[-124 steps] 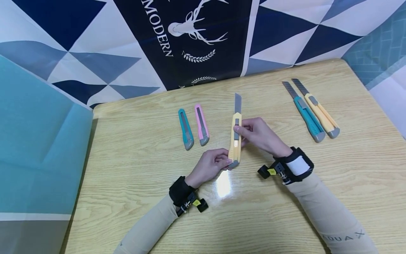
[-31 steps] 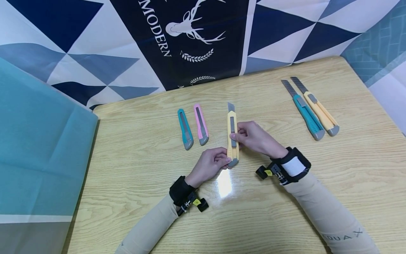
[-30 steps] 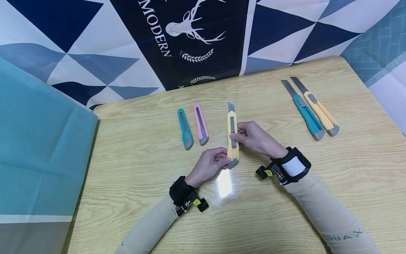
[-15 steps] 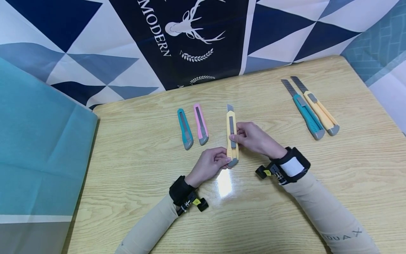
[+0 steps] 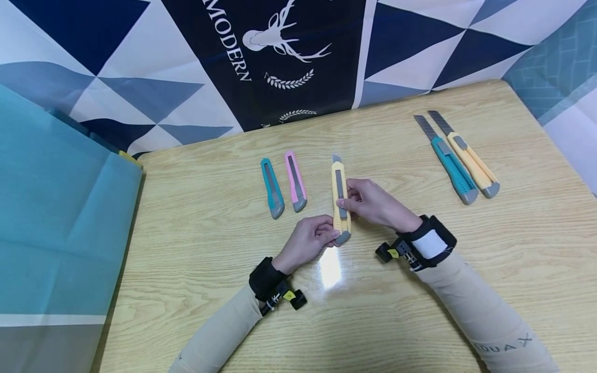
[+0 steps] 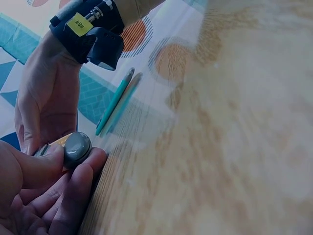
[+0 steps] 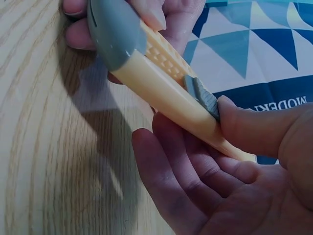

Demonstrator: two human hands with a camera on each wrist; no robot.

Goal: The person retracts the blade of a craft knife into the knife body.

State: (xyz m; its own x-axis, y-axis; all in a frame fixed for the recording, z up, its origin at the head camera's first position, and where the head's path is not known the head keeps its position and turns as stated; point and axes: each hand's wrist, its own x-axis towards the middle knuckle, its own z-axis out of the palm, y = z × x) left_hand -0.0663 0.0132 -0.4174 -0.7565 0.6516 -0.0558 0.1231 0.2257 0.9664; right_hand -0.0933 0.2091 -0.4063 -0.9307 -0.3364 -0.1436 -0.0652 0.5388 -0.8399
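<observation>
Near the middle of the head view, both hands hold a yellow utility knife (image 5: 337,181) with its tip pointing away. Only a short end of its grey blade (image 5: 336,158) shows past the body. My left hand (image 5: 305,241) pinches the grey end cap (image 6: 78,148) between thumb and fingers. My right hand (image 5: 375,203) grips the body from the right, its thumb on the grey slider (image 7: 201,95). In the right wrist view the fingers lie under the yellow body, and the knife is raised over the table, casting a shadow.
Left of the hands lie a teal utility knife (image 5: 272,188) and a pink one (image 5: 296,181), blades in. At the back right a larger teal knife (image 5: 451,165) and another yellow knife (image 5: 472,165) lie side by side, blades out. Patterned cloth (image 5: 186,98) hangs behind the table (image 5: 210,311).
The blade, long before, has slid back into the yellow utility knife, leaving a short tip. My right thumb has moved the slider down toward the end cap; the left hand has kept its hold.
</observation>
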